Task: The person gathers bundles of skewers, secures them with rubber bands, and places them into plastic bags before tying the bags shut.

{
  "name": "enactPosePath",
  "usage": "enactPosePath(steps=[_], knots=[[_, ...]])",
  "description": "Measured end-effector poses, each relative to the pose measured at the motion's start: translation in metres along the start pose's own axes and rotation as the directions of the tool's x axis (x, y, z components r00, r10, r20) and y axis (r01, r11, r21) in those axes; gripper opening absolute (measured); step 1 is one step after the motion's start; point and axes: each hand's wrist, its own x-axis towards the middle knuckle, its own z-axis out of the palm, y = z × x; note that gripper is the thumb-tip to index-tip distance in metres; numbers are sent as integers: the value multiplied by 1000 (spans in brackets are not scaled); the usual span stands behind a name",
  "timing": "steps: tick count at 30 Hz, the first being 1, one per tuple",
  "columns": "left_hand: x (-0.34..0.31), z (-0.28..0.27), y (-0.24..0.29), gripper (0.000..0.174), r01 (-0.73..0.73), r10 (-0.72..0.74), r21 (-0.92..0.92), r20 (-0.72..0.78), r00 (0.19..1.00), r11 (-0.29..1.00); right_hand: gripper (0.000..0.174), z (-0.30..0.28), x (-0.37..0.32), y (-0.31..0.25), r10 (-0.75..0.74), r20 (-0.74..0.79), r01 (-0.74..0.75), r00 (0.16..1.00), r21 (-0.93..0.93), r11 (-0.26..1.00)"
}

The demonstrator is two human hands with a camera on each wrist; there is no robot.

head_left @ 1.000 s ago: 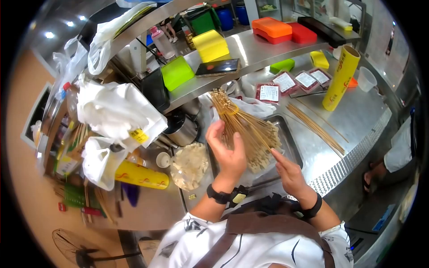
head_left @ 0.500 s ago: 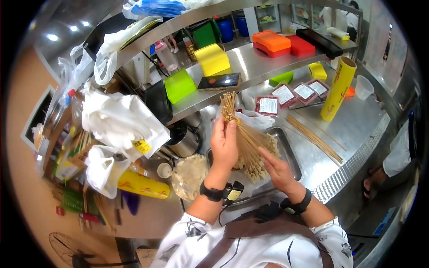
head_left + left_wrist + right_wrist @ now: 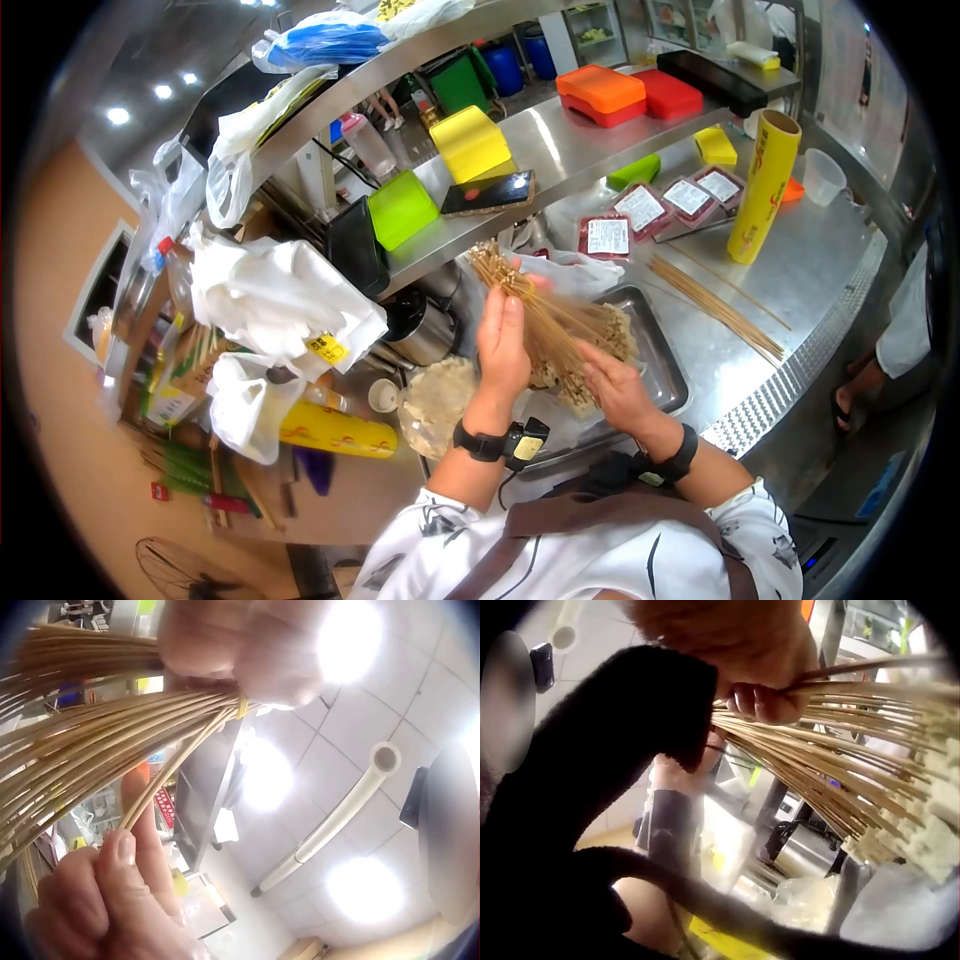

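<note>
A fanned bundle of thin bamboo skewers [image 3: 548, 322] is tied near its narrow end with a yellow rubber band [image 3: 242, 706]. Pale food pieces [image 3: 937, 799] sit on the wide end, low over a metal tray [image 3: 677, 372]. My left hand [image 3: 503, 345] grips the bundle near the band, fingers and thumb against the sticks. Lower down, my right hand [image 3: 618, 392] pinches a few skewers at the bundle's edge; the left wrist view shows its thumb against them. In the right wrist view, a dark strap hides part of that hand's side.
Loose skewers [image 3: 715, 305] lie right of the tray, with labelled meat packs [image 3: 640, 208] and an upright yellow roll [image 3: 765, 190] beyond. A bag of pale pieces [image 3: 432, 405] and a metal pot [image 3: 422, 330] stand left. A steel shelf [image 3: 545, 150] crosses above the back.
The left hand has gone from open beside the bundle to gripping it near the band. The right hand has moved in from the bundle's edge, its fingers now curled on skewers.
</note>
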Motion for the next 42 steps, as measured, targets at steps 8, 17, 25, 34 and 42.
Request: enactPosePath(steps=[8,17,25,34,42], knots=[[-6,9,-8,56,-44,28,163,100,995,986,32,-2,9,-2,-138,-66,129,988,-125,984],[-8,16,-14,45,-107,101,207,36,994,973,14,6,29,-21,-266,-81,238,960,-259,936],[-12,15,-22,43,-179,165,358,70,984,916,10,11,38,-24,-527,-86,423,845,-494,759],[0,32,-7,29,-69,68,120,14,998,990,11,-21,44,-47,-461,24,406,887,-517,753],[8,39,-15,24,20,-12,-110,73,997,994,17,-41,50,-50,-453,196,465,869,-635,617]])
